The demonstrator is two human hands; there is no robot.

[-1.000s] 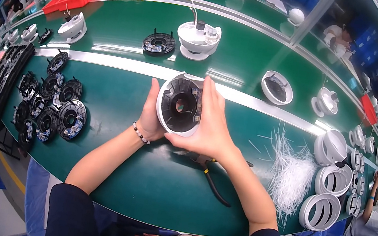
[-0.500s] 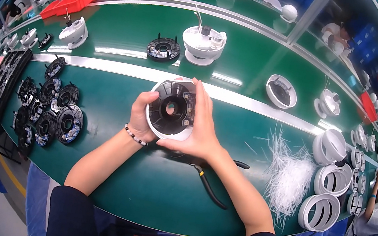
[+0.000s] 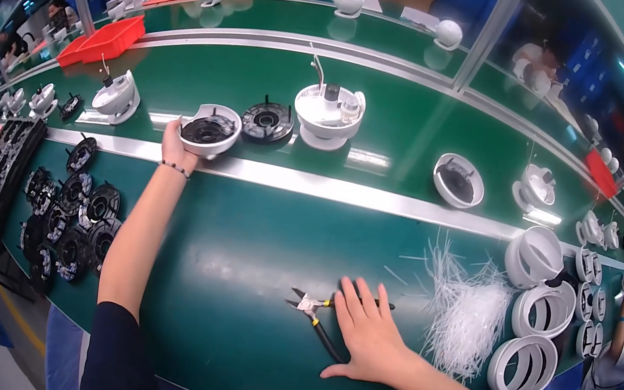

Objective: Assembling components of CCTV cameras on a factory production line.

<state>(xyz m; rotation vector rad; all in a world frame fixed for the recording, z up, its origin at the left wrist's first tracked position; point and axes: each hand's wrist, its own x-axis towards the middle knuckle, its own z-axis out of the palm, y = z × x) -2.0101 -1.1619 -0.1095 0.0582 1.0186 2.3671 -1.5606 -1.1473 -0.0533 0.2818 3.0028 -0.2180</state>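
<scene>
My left hand (image 3: 175, 144) grips the left rim of a white round housing (image 3: 219, 149) with a black disc part inside. The housing is at the far belt, just left of a black round part with circuit boards (image 3: 267, 123). Over the handles of the side cutters (image 3: 306, 303) is my right hand (image 3: 371, 328), open, fingers spread and pointing away from me. The cutters lie on the green bench with their jaws apart. Part of their handles is hidden under my hand, and whether it touches them I cannot tell.
Black round parts with circuit boards (image 3: 74, 194) are heaped at the left. On the right lie white plastic strips (image 3: 464, 317) beside several white rings (image 3: 522, 367). White assemblies (image 3: 327, 118) stand along the belt, near a red tray (image 3: 112, 41). Other people sit beyond and to both sides.
My left hand has carried the housing from over the bench to the far belt. My right hand has let go of it and come down over the cutters.
</scene>
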